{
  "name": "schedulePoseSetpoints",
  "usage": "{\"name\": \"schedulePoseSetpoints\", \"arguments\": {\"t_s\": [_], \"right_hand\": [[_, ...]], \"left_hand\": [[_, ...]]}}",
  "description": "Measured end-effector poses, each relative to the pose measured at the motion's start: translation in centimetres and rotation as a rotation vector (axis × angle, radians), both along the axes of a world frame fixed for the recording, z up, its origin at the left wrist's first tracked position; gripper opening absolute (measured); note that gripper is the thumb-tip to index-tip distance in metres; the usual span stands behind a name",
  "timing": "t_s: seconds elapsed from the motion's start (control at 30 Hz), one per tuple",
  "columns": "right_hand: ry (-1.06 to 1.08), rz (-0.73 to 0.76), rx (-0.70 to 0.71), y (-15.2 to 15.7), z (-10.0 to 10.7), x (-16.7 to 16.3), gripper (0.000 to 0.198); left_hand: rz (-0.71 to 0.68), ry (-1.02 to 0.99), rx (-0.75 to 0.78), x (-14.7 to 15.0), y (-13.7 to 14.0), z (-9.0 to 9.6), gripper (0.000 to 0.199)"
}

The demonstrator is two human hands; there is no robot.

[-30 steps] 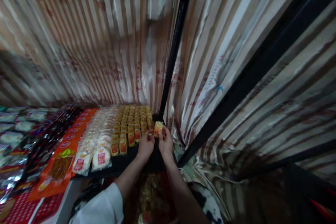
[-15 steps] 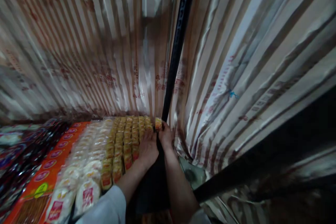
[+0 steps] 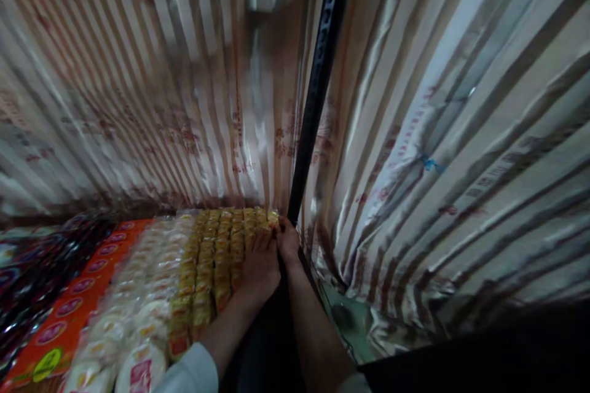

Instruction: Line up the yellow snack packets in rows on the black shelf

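Small yellow wrapped packets [image 3: 221, 258] stand in several close rows on the dark shelf. My left hand [image 3: 262, 261] lies over the rightmost rows, palm down, its fingers stretched towards the back. At the far right end my right hand [image 3: 288, 241] has its fingers round the side of a small yellow packet [image 3: 273, 218], which sits against the row's back end. Part of that packet is hidden by the fingers. The two hands are close together, fingertips nearly meeting.
Left of the yellow rows are white round wrapped packs [image 3: 141, 365], an orange package [image 3: 69, 313] and dark glossy packets [image 3: 41, 295]. A black upright post [image 3: 318, 86] rises behind my right hand. Striped sheeting [image 3: 207, 73] hangs behind and to the right.
The packet at my right hand has shifted left, closing the gap beside the row. My left hand stays on the packets. The view has tilted slightly.
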State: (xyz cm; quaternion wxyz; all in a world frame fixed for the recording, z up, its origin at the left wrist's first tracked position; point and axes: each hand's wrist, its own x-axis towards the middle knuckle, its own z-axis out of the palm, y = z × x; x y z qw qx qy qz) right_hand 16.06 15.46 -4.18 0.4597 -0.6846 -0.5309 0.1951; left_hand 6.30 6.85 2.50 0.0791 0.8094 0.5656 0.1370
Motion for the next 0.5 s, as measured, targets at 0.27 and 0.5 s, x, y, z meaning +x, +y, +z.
{"name": "schedulePoseSetpoints", "arguments": {"t_s": [0.27,0.5], "right_hand": [[0.019,-0.017,0.107,0.6,-2.1,0.2,0.021],[0.114,0.053,0.115,0.6,-2.2,-0.2,0.026]], "left_hand": [[0.009,-0.003,0.014,0.1,0.2,-0.6,0.046],[0.016,-0.022,0.011,0.4,0.6,-0.8,0.047]]}}
